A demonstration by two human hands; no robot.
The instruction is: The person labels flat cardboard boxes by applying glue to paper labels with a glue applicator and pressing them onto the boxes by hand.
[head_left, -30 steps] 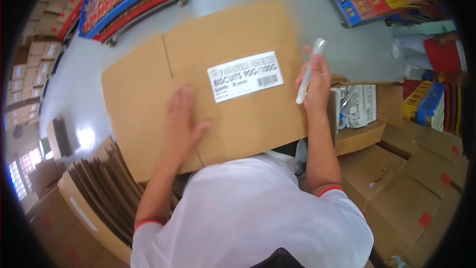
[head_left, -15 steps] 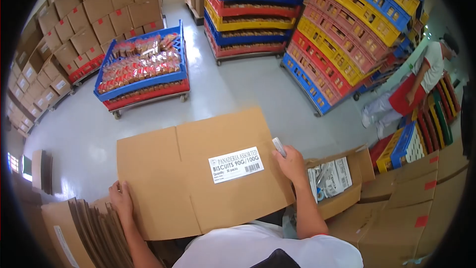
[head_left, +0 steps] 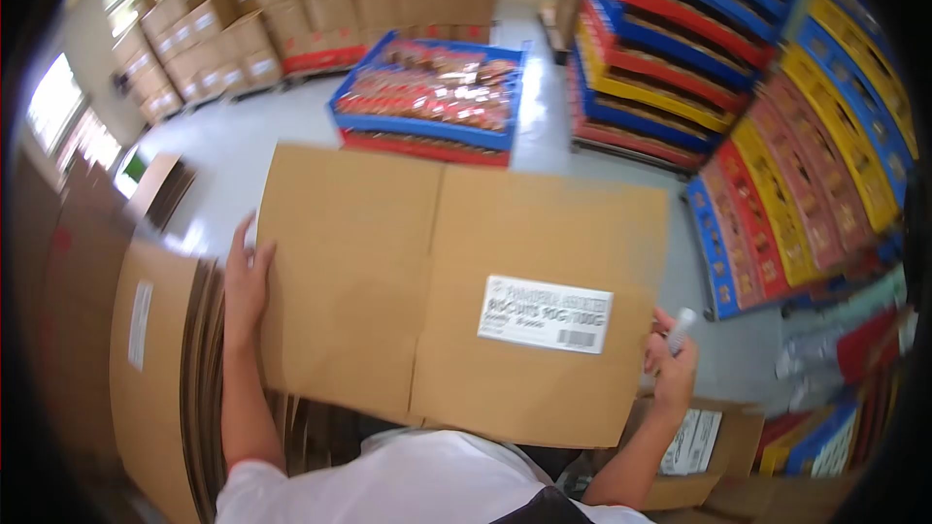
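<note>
A flattened cardboard box (head_left: pixel 349 281) with a printed white biscuit label (head_left: pixel 546 314) is held up in front of my body, between my two hands. My left hand (head_left: pixel 248 281) grips its left edge, thumb at the front and fingers partly behind. At the right edge, my right hand (head_left: pixel 672 369) is closed around a short white-and-grey marker-like stick (head_left: pixel 681 330) and also holds the cardboard. Motion blur hides the stick's exact kind. On my left, several flattened boxes (head_left: pixel 160 330) stand upright in a stack, close to my left forearm.
Ahead is a blue crate (head_left: pixel 427 128) of packaged biscuits. Tall stacks of coloured crates (head_left: pixel 670 49) (head_left: pixel 806 155) rise at the right. Filled cartons (head_left: pixel 388 5) line the back. An open carton (head_left: pixel 733 427) sits by my right arm; a person's blurred clothing (head_left: pixel 864 340) shows at far right.
My view has swung left. The flattened box is raised and levelled, with both hands higher at its sides. The crates and the other person have shifted right in view.
</note>
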